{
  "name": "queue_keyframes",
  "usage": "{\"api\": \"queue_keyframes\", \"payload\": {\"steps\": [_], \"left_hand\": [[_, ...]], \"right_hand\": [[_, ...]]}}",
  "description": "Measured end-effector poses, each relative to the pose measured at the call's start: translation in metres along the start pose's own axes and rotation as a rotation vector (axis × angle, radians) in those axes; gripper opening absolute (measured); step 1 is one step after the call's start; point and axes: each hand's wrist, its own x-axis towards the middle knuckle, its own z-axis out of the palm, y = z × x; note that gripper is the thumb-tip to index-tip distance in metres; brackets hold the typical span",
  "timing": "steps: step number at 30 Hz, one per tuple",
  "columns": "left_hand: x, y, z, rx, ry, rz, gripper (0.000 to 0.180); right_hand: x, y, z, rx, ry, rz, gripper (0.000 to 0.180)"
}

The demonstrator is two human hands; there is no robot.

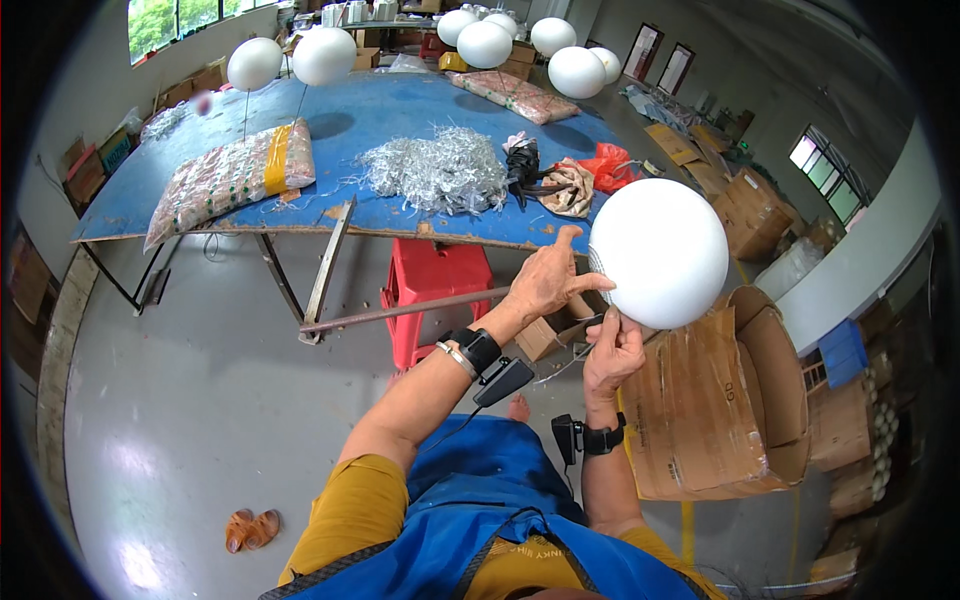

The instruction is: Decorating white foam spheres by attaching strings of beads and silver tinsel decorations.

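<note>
A large smooth white ball (660, 254) is up in front of me on the right, above the table's near edge. My left hand (548, 275) is at its left side with thumb and forefinger apart, one fingertip touching the surface. A small patch of fine mesh-like texture shows on the ball beside that hand. Below the ball, my right hand (613, 352) is closed in a pinch on a thin wire stem (566, 366) by the ball's underside. Where the stem meets the ball is hidden by my fingers.
A blue table (350, 110) carries a pile of silvery shreds (435, 170), a taped patterned bag (235, 180) and a red plastic bag (606, 168). Several white balls (324, 56) stand on thin sticks. A red stool (435, 290) and an open cardboard box (690, 410) stand nearby.
</note>
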Motion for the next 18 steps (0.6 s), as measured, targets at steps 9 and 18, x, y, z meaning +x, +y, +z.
{"api": "queue_keyframes", "payload": {"steps": [9, 18], "left_hand": [[-0.002, 0.000, 0.005, 0.032, 0.166, 0.141, 0.073], [-0.004, 0.003, 0.004, -0.025, 0.019, 0.129, 0.055]], "right_hand": [[0.005, -0.002, 0.000, 0.051, -0.048, 0.007, 0.020], [0.006, -0.005, 0.002, 0.040, -0.048, -0.031, 0.018]]}}
